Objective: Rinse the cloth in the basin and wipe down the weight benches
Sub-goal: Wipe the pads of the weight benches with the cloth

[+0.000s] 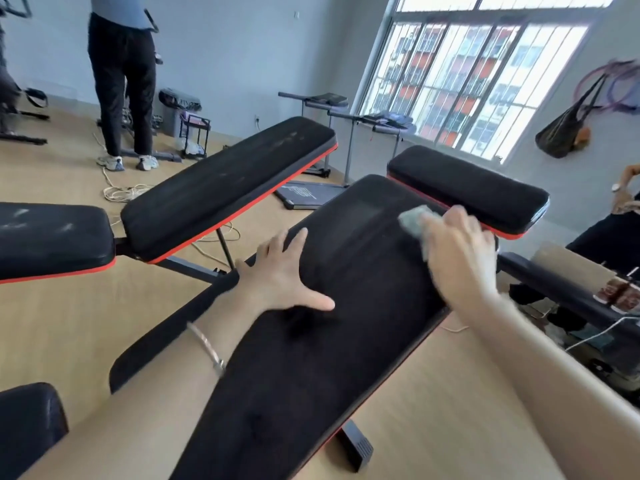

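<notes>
The room's pale wooden floor (pixel 62 306) takes up most of the view, with a large barred window (pixel 460 81) in the far right wall. 2 weight benches stand side by side on the floor. The near bench (pixel 311 358) runs from the bottom centre up toward the right, a long black pad with red trim, ending at a separate shorter pad (pixel 467 188) close under the window. The second bench (pixel 225 188) lies to its left, well apart, with its long pad tilted upward and pale smears across the black surface; its seat pad (pixel 52 237) reaches the left edge.

A person in dark trousers (pixel 121 81) stands at the far left of the room, facing away, near a small cart (pixel 195 136). A dark bag (pixel 568 129) hangs on the right wall.

The left hand (pixel 280 271) rests flat on the left edge of the near bench's pad, fingers spread wide and holding nothing; a thin bracelet (pixel 207 344) circles the forearm. The right hand (pixel 457 251) is blurred and pressed down on the upper right part of the same pad, fingers closed around a grey-green cloth (pixel 414 220). The cloth pokes out ahead of the fingers and touches the pad just short of the gap before the shorter pad.
</notes>
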